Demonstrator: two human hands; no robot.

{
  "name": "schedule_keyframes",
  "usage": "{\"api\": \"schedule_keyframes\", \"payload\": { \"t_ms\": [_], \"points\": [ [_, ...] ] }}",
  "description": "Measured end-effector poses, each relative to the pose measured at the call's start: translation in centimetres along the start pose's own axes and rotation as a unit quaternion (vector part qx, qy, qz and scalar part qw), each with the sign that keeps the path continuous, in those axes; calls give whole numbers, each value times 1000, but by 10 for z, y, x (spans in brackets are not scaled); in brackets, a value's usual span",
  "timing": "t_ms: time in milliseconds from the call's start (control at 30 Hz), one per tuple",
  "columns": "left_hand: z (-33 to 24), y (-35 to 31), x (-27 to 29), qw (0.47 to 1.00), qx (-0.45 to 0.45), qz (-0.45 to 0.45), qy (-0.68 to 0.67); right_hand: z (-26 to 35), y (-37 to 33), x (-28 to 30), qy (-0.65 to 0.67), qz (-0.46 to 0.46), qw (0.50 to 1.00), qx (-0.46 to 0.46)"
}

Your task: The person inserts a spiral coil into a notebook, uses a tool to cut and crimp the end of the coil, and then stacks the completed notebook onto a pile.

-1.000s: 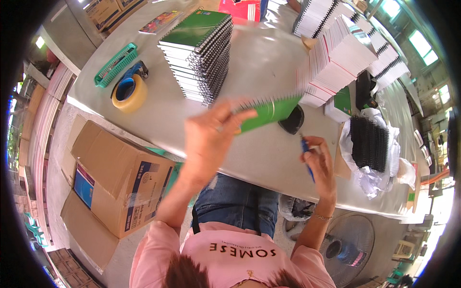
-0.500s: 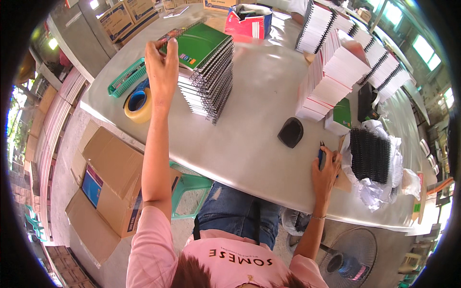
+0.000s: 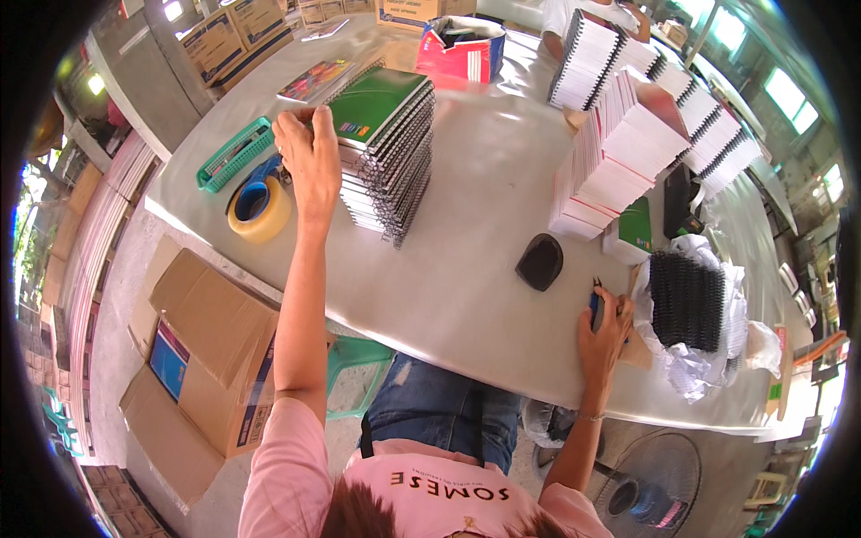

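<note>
A stack of spiral notebooks with a green cover on top stands left of the table's middle, its wire coils along the right side. My left hand is at the stack's left edge, fingers bent and apart, touching it or nearly so; the fingertips are partly hidden. Close to the table's front right edge, my right hand is closed around small blue-handled pliers, their dark jaws pointing away from me. A dark rounded flat piece lies left of the pliers.
At left are a tape roll, a green basket and a colourful booklet. Right: white page stacks, black binding coils on crumpled paper. An open carton and a fan stand below table level. Another person sits opposite.
My left hand has moved slightly down and toward the stack's near side, uncovering the colourful booklet behind. My right hand keeps the pliers in nearly the same place. The view has shifted a little.
</note>
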State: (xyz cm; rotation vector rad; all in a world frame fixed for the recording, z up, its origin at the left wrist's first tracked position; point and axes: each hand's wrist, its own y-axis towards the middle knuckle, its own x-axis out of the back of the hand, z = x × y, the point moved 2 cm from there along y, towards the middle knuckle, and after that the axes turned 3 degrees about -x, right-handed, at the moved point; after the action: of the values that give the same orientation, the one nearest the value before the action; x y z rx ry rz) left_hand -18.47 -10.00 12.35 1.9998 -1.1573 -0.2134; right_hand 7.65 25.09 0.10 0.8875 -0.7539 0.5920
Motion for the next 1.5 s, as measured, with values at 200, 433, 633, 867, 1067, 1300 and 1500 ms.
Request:
{"api": "schedule_keyframes", "payload": {
  "t_ms": [200, 433, 633, 867, 1067, 1300, 1500],
  "points": [
    [-15, -2, 10, 996, 0, -68, -64, 4, 0, -2, -3, 0, 1000, -1],
    [-43, -59, 39, 929, -246, -278, -6, 10, 13, 8, 90, -30, 995, 21],
    [-86, -142, -34, 919, -213, 298, -148, -24, 104, 33, 90, -86, 991, 39],
    [-90, -173, -112, 800, -238, 529, -151, -102, 178, 17, 131, 80, 980, -123],
    [-88, -196, -139, 753, -189, 544, -318, -114, 194, 26, 172, 220, 945, -167],
    [-69, -184, -137, 802, -157, 479, -320, -99, 204, 24, 118, 241, 947, -178],
    [-65, -173, -140, 831, -126, 418, -347, -106, 212, 14, 78, 263, 948, -162]
  ]
}}
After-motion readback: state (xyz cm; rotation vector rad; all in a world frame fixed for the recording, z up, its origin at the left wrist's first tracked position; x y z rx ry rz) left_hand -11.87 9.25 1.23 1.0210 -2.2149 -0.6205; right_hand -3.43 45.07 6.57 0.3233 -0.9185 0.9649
